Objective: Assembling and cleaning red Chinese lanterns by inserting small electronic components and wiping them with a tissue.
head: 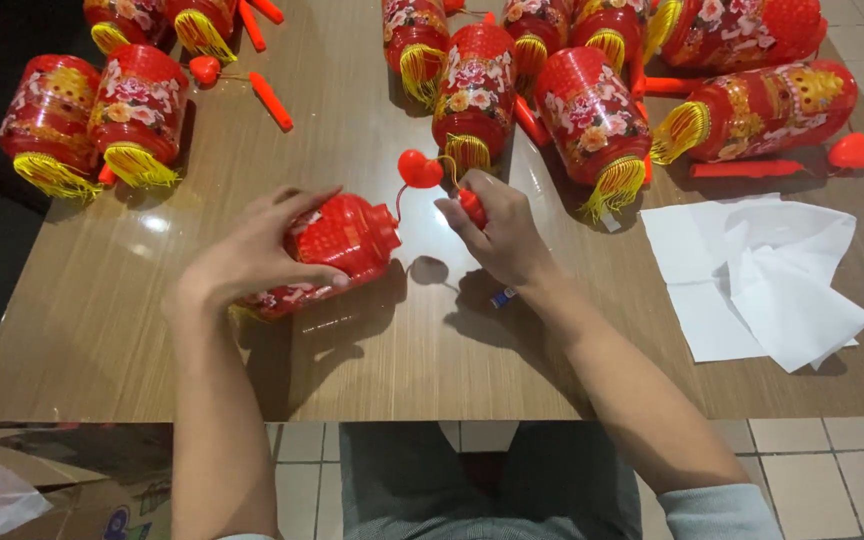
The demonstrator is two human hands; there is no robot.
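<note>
My left hand (252,255) grips a red plastic lantern (337,245) lying on its side on the wooden table (102,330); its yellow fringe is mostly hidden under my wrist. My right hand (497,235) pinches a red stick handle (472,207) just right of the lantern. A thin cord runs from the lantern's top up to a red heart-shaped piece (419,168) beside my right fingers. A small blue and white object (502,297) shows under my right wrist.
Several finished red lanterns with yellow tassels lie along the far edge, at the left (92,115) and at the centre right (592,115). Loose red sticks (270,100) lie among them. White paper sheets (762,275) lie at the right. A cardboard box (72,490) sits on the floor.
</note>
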